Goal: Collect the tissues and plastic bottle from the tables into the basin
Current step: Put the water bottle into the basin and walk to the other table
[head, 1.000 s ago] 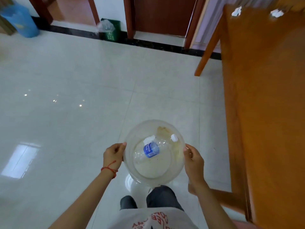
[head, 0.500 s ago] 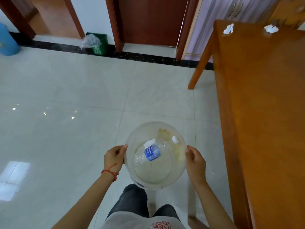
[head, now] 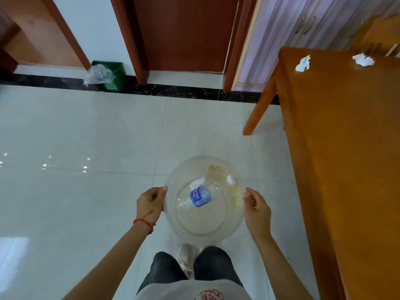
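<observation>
I carry a clear round basin (head: 199,226) in front of my body above the floor. My left hand (head: 149,202) grips its left rim and my right hand (head: 256,210) grips its right rim. Inside lies a crushed plastic bottle (head: 200,195) with a blue label and a white cap, with a small white tissue (head: 197,182) beside it. On the orange wooden table (head: 346,148) at the right, two crumpled white tissues lie near the far end: one tissue (head: 303,63) near the left edge, another tissue (head: 363,59) further right.
A green bin (head: 112,75) with a clear plastic bag stands against the far wall by a brown door frame (head: 129,40). A lilac cabinet (head: 281,29) is behind the table. A table leg (head: 259,111) stands on the glossy white tiles.
I have walked forward beside the table. The far wall, door and the two tissues on the table are closer in view. Both hands keep the same hold on the basin.
</observation>
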